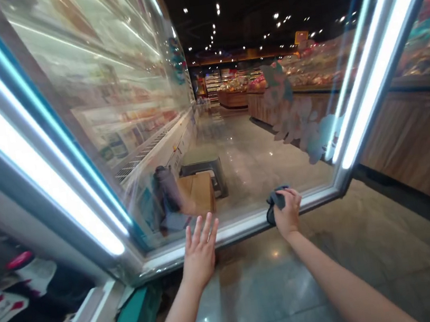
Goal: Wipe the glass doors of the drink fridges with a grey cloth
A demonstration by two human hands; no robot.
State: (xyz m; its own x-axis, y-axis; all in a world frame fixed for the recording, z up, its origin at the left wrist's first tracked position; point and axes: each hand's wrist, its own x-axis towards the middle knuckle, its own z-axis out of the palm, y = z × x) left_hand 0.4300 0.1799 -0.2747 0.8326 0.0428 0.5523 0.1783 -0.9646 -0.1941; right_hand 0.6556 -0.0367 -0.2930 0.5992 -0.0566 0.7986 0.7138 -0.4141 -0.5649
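A glass door with bright light strips down both sides stands swung out in front of me. My left hand lies with fingers spread against the bottom of the glass and its metal frame. Bunched in my right hand is a dark grey cloth, pressed on the lower frame right of the middle. The fingers wrap over the cloth and hide part of it. Cartoon decals stick to the right part of the pane.
Left of me is an open cooler with packaged goods inside. Through the glass, a cardboard box and a dark stool stand on the tiled floor. A wood-panelled display counter runs along the right.
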